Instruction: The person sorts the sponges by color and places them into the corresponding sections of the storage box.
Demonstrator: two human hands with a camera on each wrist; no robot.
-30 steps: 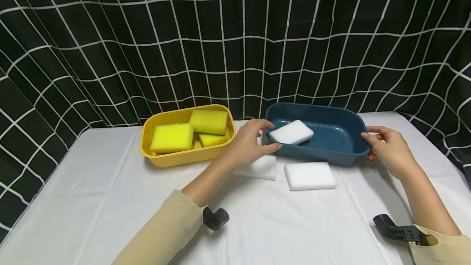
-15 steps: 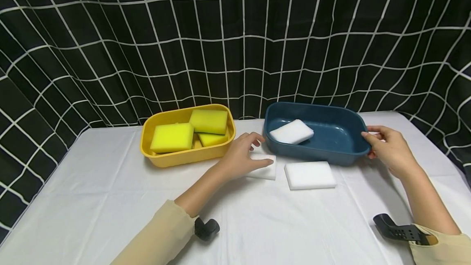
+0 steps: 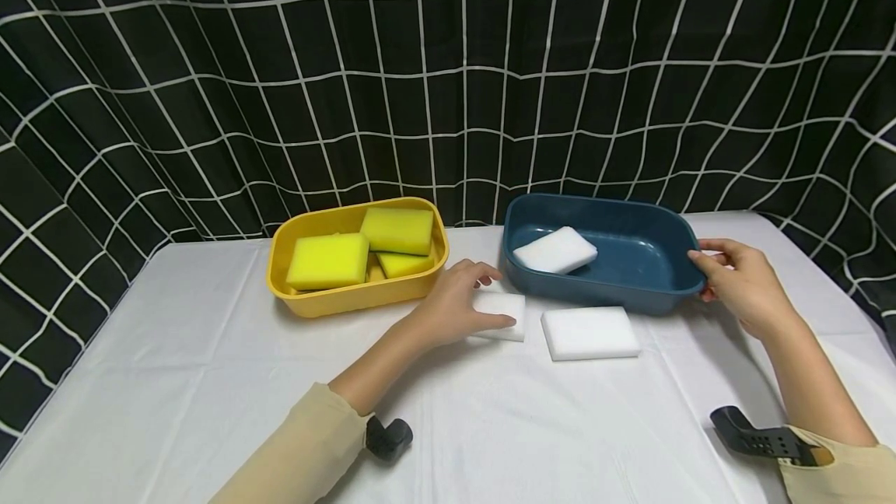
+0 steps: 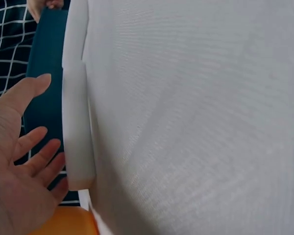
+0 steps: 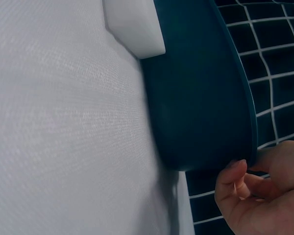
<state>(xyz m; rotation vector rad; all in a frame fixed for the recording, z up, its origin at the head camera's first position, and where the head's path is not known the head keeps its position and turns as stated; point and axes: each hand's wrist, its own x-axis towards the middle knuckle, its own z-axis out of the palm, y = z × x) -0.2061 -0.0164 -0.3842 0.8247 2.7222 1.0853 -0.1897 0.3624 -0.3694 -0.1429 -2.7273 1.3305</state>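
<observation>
My left hand [image 3: 458,303] hovers over a white sponge [image 3: 509,306] lying on the table, its thumb and fingers apart and partly hiding it. In the left wrist view the fingers of the left hand [image 4: 24,161] spread beside that sponge [image 4: 77,132], and nothing is held. My right hand [image 3: 745,282] pinches the right-end rim of a blue plastic bin [image 3: 609,292]; the right wrist view shows thumb and fingers at that rim. One white sponge [image 3: 556,250] leans inside the bin. Another white sponge [image 3: 590,334] lies flat in front of it.
To the left of the blue bin stands a yellow bin [image 3: 350,304] with several yellow sponges [image 3: 327,261] in it. White cloth [image 3: 525,426] covers the table. Right behind the bins hangs a black curtain [image 3: 462,99] with a white grid.
My left hand has drawn back from the blue bin's left rim, toward me and left, and come down over the white sponge. The right hand keeps its hold on the bin.
</observation>
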